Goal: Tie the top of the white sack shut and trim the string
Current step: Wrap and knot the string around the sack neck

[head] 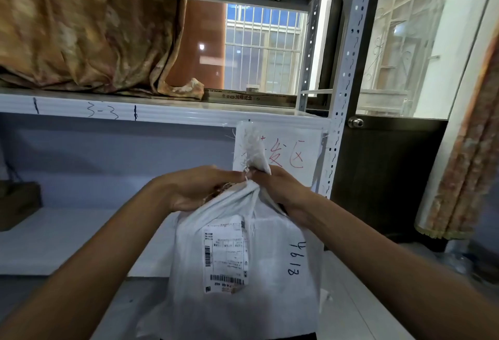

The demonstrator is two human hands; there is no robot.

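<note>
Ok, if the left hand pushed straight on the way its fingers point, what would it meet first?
The gathered neck of the white sack, which the left hand is pinching. Just past it is the right hand, gripping the same neck. The depth between them is unclear.

Shelf beam says "3-3"; white sack bears handwritten digits

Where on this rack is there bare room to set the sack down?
The lower shelf is bare from the brown box at its left end across to the white sack. The upper shelf is crowded: brown cloth and a flat carton cover most of it.
</note>
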